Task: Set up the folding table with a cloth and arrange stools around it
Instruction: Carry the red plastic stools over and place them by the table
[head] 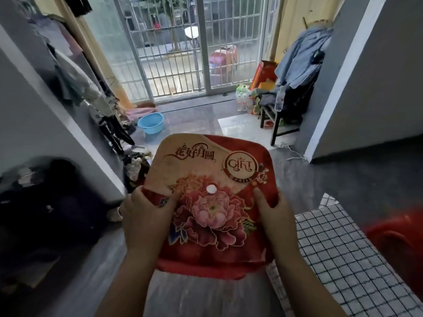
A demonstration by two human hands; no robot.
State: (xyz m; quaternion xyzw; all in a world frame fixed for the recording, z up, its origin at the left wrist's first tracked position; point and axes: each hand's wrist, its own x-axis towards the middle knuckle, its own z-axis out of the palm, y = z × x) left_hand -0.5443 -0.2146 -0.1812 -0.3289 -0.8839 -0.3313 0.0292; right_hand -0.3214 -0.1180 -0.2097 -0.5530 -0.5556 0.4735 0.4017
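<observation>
Both forearms fill the bottom of the view, and I've got a red stool held up by its seat, printed side facing me: peony print, "GIFT" logo, small white hole in the middle. Left hand is clamped on the seat's left edge, thumb over the top face. Right hand is clamped on the right edge the same way. Legs aren't visible; they're behind the seat from this angle.

Checked cloth is at lower right, draped over what I take to be the folding surface. Stool is beside its left edge, not touching that I can see. Something else red sits at the far right past the cloth, blurred; possibly another stool, can't confirm.

My read: cloth is on, I'm on stool placement.

Risks:
- Legs are blind to me. Swinging the stool down near the cloth edge could snag the overhang and drag it off.
- Grip is on the rim only, seat looks glossy. It could slip if I rotate it fast.
- Floor to the left is cluttered with clothes, and a blue basin is ahead. Setting the stool down there risks an uneven footing.
</observation>
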